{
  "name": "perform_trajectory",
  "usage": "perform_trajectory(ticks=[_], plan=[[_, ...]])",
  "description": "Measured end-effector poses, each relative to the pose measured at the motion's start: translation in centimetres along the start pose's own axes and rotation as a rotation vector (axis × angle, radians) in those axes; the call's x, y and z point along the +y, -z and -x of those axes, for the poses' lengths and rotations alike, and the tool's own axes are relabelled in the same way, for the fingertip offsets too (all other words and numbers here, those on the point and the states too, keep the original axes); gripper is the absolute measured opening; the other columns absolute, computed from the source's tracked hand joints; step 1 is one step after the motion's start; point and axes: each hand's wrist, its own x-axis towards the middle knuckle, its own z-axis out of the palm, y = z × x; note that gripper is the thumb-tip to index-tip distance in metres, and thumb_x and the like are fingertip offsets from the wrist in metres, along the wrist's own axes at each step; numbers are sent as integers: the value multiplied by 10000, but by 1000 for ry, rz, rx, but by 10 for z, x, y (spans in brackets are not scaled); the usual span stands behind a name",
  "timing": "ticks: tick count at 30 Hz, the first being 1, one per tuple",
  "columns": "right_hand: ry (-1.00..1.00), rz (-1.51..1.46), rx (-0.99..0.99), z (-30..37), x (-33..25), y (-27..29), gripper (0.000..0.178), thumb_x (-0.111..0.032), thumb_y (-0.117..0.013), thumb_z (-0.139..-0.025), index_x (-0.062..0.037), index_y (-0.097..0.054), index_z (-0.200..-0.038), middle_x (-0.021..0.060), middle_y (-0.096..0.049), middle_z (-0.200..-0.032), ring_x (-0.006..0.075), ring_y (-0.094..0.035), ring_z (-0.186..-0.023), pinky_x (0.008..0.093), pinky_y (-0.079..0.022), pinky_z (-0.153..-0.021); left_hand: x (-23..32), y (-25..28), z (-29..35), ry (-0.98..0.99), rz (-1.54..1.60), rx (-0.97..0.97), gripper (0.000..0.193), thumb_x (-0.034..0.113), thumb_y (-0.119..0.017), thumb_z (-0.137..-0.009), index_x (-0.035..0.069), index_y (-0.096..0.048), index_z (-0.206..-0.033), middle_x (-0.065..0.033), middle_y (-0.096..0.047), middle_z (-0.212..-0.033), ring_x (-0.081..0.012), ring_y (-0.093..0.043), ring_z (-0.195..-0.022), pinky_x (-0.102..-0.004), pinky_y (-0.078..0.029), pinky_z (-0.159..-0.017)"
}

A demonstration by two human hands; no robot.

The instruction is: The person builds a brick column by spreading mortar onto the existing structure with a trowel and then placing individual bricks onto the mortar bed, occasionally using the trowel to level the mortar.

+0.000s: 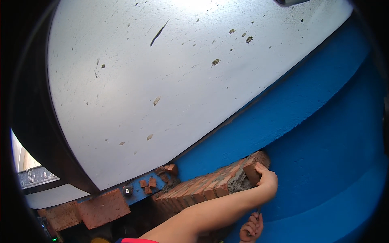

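Observation:
My left hand (267,178) reaches across from the lower left, its fingers and thumb closed on a reddish brick (252,173). That brick sits at the end of a brick wall (202,188), against the blue wall. Beside it, grey wet mortar (240,182) is spread on the top of the course. Below my left forearm, my right hand (251,229) is closed round a thin metal tool (258,211). Only a slim part of this tool shows above the fist; what kind it is stays hidden.
A blue painted wall (324,162) curves along the right. The large pale panel (162,93) above is spattered with dried specks. At the lower left are large red blocks (103,208), broken brick pieces (149,184) and a small dark box (127,190) on a blue ledge.

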Motion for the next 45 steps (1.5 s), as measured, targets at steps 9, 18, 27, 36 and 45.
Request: perform_trajectory(ticks=[9, 18, 27, 36, 45], plan=[[100, 82, 80, -4, 3, -4, 375, -397, -337, -1039, -58, -450, -926, -12, -382, -582, 90, -411, -377, 243, -385, -330, -12, 0, 4, -6, 112, 100, 403, 233, -533, -884, -22, -647, -1174, -370, -515, -1264, -560, -524, -1122, -651, -477, -822], [293, 605, 245, 38, -14, 2, 327, -382, -373, -1037, -99, -497, -931, -26, -433, -603, 69, -402, -404, 238, -376, -359, -81, 62, 5, -311, 219, -176, 286, 375, -637, -857, 170, -736, -1030, -87, -714, -983, -278, -664, -957, -382, -537, -811], [511, 1357, 245, 54, -36, -49, 332, -202, -423, -1023, 8, -480, -1274, 18, -504, -719, 53, -429, -441, 234, -378, -358, -101, 27, -14, -421, 282, -140, 383, 441, -620, -877, 203, -687, -1169, -88, -691, -1111, -274, -658, -984, -376, -510, -872], [331, 1614, 247, -6, -93, -142, 492, -87, -453, -954, -35, -382, -1438, 75, -583, -788, 55, -476, -478, 216, -396, -366, -100, 25, -15, -389, 231, -131, 412, 440, -616, -886, 230, -644, -1240, -79, -680, -1145, -275, -646, -1029, -378, -503, -903], [184, 1731, 327, -15, -98, -147, 500, -66, -467, -917, -7, -411, -1410, 69, -552, -737, 76, -454, -449, 243, -378, -348, -87, 39, -8, -332, 271, -208, 422, 399, -668, -880, 241, -629, -1269, -79, -691, -1134, -222, -658, -1010, -357, -504, -893]])
